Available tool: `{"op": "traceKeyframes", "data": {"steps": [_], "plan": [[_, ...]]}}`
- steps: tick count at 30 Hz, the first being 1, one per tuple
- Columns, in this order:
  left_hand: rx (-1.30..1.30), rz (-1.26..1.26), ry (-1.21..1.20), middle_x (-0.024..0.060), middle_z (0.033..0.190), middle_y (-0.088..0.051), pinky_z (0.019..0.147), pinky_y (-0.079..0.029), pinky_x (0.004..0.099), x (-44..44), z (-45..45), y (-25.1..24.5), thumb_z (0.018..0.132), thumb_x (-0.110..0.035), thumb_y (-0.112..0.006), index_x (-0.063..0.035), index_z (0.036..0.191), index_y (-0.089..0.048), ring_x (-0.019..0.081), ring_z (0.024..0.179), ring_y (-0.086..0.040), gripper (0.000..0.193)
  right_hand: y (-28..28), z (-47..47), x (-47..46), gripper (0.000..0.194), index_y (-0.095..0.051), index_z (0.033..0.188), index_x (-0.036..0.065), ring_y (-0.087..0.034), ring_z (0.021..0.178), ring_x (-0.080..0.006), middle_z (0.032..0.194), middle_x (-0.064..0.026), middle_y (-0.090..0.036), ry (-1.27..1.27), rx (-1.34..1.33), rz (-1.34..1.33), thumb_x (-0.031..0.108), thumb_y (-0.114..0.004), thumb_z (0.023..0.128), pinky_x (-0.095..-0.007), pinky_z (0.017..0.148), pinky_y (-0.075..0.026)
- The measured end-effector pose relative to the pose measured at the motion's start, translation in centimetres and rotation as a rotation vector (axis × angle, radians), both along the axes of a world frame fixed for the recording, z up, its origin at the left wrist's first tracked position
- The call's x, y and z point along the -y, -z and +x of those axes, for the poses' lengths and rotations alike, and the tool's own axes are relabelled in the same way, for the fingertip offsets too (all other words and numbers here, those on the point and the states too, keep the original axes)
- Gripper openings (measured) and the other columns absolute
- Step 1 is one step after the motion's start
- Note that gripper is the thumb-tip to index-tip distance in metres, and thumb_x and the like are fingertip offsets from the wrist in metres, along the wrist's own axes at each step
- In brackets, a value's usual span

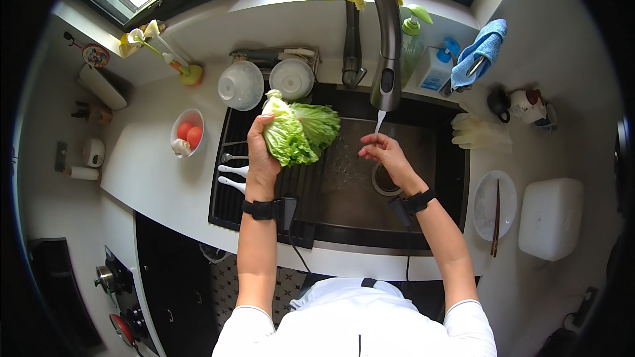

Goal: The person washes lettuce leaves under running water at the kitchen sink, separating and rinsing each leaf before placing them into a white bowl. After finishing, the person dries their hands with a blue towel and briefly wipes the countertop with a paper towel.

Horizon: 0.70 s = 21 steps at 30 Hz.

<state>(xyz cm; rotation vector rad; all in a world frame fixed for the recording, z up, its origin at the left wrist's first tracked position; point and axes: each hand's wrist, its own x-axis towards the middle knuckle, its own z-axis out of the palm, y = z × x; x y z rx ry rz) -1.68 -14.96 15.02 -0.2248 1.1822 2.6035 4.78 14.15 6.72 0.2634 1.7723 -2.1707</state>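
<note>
My left hand [263,148] grips a bunch of leafy green lettuce or cabbage [297,134] above the black ribbed drying rack [302,198] at the sink's left. Under the dark pull-out faucet [386,79], water runs down onto the fingers of my right hand [387,156], which holds nothing and has its fingers loosely bent. Below that hand lies the drain [384,183] of the dark sink [347,213]. White spoons [232,185] rest on the rack beside my left wrist.
A white bowl [199,118] with tomatoes and garlic stands left. Glass bowls [241,85] are behind the rack. Soap bottles [411,49] and a blue cloth [480,52] stand behind the sink. At right are pale gloves [476,133], a plate [483,208] with chopsticks [496,218] and a white container [550,218].
</note>
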Motion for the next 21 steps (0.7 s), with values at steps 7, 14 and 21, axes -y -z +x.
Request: {"op": "traceKeyframes", "data": {"steps": [7,14,21], "plan": [[-0.128,-0.493,-0.014,0.0084,0.110,-0.066,0.089,-0.054,0.0320,1.1,-0.3,2.5,0.091,-0.020,-0.066,0.0006,0.128,-0.056,0.0187,0.097,-0.066,0.044,1.7,0.2,-0.2,0.015,-0.065,0.112,0.005,-0.062,0.082,-0.0065,0.092,-0.0009,-0.072,0.017,0.065,0.060,0.009,-0.058,0.099,-0.0193,0.070,-0.043],[-0.534,-1.399,-0.191,0.0234,0.133,-0.043,0.102,-0.045,0.0467,-2.8,2.9,-0.2,0.083,-0.018,-0.078,-0.0059,0.135,-0.048,0.0403,0.116,-0.052,0.061,1.1,0.0,-0.5,0.018,-0.066,0.114,0.006,-0.063,0.088,-0.0068,0.100,-0.0004,-0.070,0.002,0.015,0.108,0.017,-0.061,0.101,-0.0207,0.076,-0.045],[-0.409,-0.956,0.210,0.0141,0.123,-0.059,0.092,-0.052,0.0353,-12.2,5.1,5.0,0.078,-0.017,-0.086,-0.0065,0.141,-0.041,0.0217,0.109,-0.060,0.078,-1.1,0.4,-0.8,0.044,-0.060,0.129,0.008,-0.060,0.100,-0.0058,0.113,0.0016,-0.065,-0.020,-0.067,-0.170,0.034,-0.073,0.097,-0.0248,0.086,-0.049]]}}
